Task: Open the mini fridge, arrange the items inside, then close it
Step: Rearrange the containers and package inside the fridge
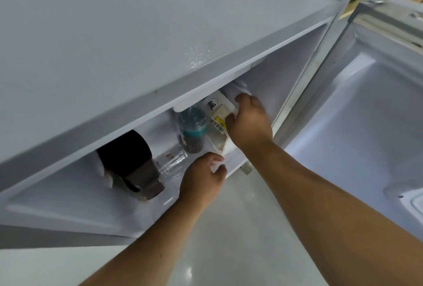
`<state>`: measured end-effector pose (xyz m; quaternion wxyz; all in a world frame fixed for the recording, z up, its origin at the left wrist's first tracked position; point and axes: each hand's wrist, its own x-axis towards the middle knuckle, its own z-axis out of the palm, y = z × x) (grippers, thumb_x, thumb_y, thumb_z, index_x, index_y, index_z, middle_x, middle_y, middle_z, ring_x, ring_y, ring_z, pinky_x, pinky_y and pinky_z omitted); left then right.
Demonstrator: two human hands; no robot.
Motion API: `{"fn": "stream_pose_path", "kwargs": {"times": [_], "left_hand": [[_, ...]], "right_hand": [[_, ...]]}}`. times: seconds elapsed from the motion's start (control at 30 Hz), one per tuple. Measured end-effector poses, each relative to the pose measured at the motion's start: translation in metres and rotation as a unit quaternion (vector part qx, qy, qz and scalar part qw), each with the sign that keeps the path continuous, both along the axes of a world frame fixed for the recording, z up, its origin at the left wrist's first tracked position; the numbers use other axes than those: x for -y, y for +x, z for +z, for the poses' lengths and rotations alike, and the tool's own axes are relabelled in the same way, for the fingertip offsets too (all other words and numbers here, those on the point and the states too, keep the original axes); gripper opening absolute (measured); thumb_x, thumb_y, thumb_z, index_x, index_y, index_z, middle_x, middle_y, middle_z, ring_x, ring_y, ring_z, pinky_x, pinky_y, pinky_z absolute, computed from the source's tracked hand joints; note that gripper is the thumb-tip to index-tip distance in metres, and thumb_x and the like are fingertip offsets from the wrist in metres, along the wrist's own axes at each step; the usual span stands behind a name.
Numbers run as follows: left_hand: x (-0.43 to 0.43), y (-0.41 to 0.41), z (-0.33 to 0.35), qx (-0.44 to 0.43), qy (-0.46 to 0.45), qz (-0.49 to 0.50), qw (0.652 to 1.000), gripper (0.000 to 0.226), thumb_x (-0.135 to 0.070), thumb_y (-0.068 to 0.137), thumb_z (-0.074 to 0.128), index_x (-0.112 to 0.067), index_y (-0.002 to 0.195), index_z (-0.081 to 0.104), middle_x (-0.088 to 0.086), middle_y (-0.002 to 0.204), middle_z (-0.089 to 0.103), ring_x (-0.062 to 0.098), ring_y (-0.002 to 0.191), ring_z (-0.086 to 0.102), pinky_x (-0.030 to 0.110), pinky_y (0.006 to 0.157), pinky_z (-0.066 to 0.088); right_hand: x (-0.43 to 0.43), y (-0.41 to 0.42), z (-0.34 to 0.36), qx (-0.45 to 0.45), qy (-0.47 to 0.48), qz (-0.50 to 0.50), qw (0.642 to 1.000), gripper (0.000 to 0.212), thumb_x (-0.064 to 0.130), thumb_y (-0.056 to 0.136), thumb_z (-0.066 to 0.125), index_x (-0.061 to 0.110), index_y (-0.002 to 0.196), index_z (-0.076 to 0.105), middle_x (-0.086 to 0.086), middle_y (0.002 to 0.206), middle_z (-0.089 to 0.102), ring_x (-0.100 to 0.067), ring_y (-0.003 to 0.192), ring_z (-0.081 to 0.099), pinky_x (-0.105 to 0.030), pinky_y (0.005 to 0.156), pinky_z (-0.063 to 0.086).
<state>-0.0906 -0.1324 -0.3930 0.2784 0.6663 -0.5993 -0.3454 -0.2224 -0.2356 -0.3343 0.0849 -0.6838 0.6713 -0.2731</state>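
My right hand (248, 123) is gripping a white pouch (220, 111) with a yellow barcode sticker; its black print is unreadable. My left hand (202, 180) is pinching the pouch's lower edge inside the white fridge (160, 34), its door (366, 102) open above pale floor (229, 240).

The mini fridge (160, 41) top is hiding most of the interior, so only the front strip of the shelf is showing. The dark bottle (130, 160) is running up out of sight under that overhang. The right hand (248, 123) is covering part of the white pouch (219, 111), whose print is reading too small to make out. The open door (377, 114) is being cut off by the right edge.
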Motion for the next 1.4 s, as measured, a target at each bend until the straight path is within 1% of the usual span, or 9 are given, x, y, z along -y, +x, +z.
{"fn": "stream_pose_path", "kwargs": {"times": [0.17, 0.27, 0.37, 0.53, 0.63, 0.83, 0.93, 1.2, 1.4], "left_hand": [[0.013, 0.013, 0.009, -0.066, 0.000, 0.096, 0.993, 0.016, -0.024, 0.089, 0.065, -0.039, 0.084, 0.062, -0.011, 0.101, 0.074, 0.005, 0.095, 0.066, 0.009, 0.073, 0.042], [0.020, 0.013, 0.011, -0.084, -0.036, 0.133, 0.987, 0.020, -0.021, 0.090, 0.066, -0.036, 0.079, 0.062, -0.014, 0.086, 0.072, -0.002, 0.082, 0.065, 0.006, 0.066, 0.040], [0.022, 0.011, 0.020, -0.149, -0.044, 0.203, 0.967, 0.013, -0.017, 0.090, 0.058, -0.026, 0.082, 0.062, -0.002, 0.088, 0.074, 0.015, 0.085, 0.067, 0.031, 0.076, 0.051], [0.028, 0.023, 0.049, -0.445, -0.018, 0.400, 0.801, 0.021, -0.002, 0.094, 0.051, -0.020, 0.093, 0.062, 0.019, 0.106, 0.070, 0.036, 0.092, 0.070, 0.046, 0.090, 0.056], [0.031, 0.025, 0.060, -0.476, 0.003, 0.429, 0.767, 0.015, -0.013, 0.099, 0.049, -0.019, 0.102, 0.063, 0.016, 0.107, 0.073, 0.032, 0.096, 0.073, 0.041, 0.088, 0.059], [0.034, 0.020, 0.072, -0.420, 0.007, 0.385, 0.822, 0.017, -0.011, 0.094, 0.052, -0.016, 0.086, 0.067, 0.014, 0.077, 0.071, 0.027, 0.074, 0.067, 0.042, 0.082, 0.059], [0.024, 0.016, 0.075, -0.388, 0.003, 0.328, 0.861, 0.020, -0.007, 0.087, 0.046, -0.001, 0.081, 0.065, 0.028, 0.087, 0.070, 0.030, 0.077, 0.066, 0.050, 0.088, 0.059], [-0.036, 0.003, 0.033, -0.411, 0.070, 0.302, 0.858, 0.031, -0.010, 0.094, 0.055, -0.028, 0.076, 0.073, 0.017, 0.096, 0.075, 0.035, 0.089, 0.074, 0.049, 0.085, 0.060], [-0.033, 0.008, -0.005, -0.393, 0.154, 0.286, 0.860, 0.018, -0.024, 0.100, 0.053, -0.025, 0.101, 0.071, 0.002, 0.109, 0.076, 0.020, 0.097, 0.075, 0.043, 0.093, 0.057]], "right_hand": [[-0.017, 0.006, 0.018, -0.026, -0.141, 0.079, 0.986, 0.048, 0.023, 0.081, 0.069, 0.012, 0.126, 0.057, -0.011, 0.122, 0.061, -0.030, 0.106, 0.053, -0.040, 0.087, 0.048], [-0.021, 0.022, 0.023, 0.013, -0.097, 0.137, 0.986, 0.055, 0.035, 0.083, 0.071, 0.013, 0.131, 0.056, -0.011, 0.126, 0.059, -0.031, 0.105, 0.057, -0.042, 0.077, 0.054], [-0.017, 0.034, 0.027, 0.015, 0.014, 0.156, 0.988, 0.087, 0.057, 0.072, 0.077, 0.023, 0.144, 0.042, -0.007, 0.139, 0.050, -0.029, 0.118, 0.054, -0.036, 0.079, 0.051], [-0.005, 0.048, 0.031, -0.059, 0.110, 0.171, 0.977, 0.118, 0.069, 0.061, 0.085, 0.029, 0.154, 0.025, -0.007, 0.153, 0.040, -0.033, 0.132, 0.049, -0.043, 0.097, 0.051], [-0.001, 0.056, 0.029, -0.079, 0.120, 0.182, 0.973, 0.121, 0.068, 0.062, 0.085, 0.028, 0.158, 0.022, -0.008, 0.155, 0.041, -0.031, 0.134, 0.048, -0.043, 0.105, 0.048], [-0.003, 0.062, 0.025, -0.068, 0.102, 0.189, 0.974, 0.105, 0.053, 0.070, 0.086, 0.024, 0.154, 0.032, -0.011, 0.142, 0.050, -0.034, 0.126, 0.053, -0.040, 0.097, 0.049], [-0.016, 0.052, 0.026, -0.033, 0.073, 0.173, 0.982, 0.096, 0.052, 0.069, 0.086, 0.024, 0.148, 0.040, -0.009, 0.138, 0.052, -0.033, 0.122, 0.053, -0.041, 0.091, 0.051], [-0.091, 0.014, -0.025, -0.038, 0.074, 0.146, 0.986, 0.084, 0.069, 0.072, 0.077, 0.028, 0.137, 0.044, -0.002, 0.134, 0.055, -0.025, 0.114, 0.057, -0.036, 0.083, 0.051], [-0.085, 0.029, -0.063, -0.076, 0.139, 0.108, 0.981, 0.085, 0.063, 0.076, 0.078, 0.025, 0.142, 0.040, -0.006, 0.137, 0.054, -0.030, 0.120, 0.056, -0.045, 0.090, 0.056]]}}
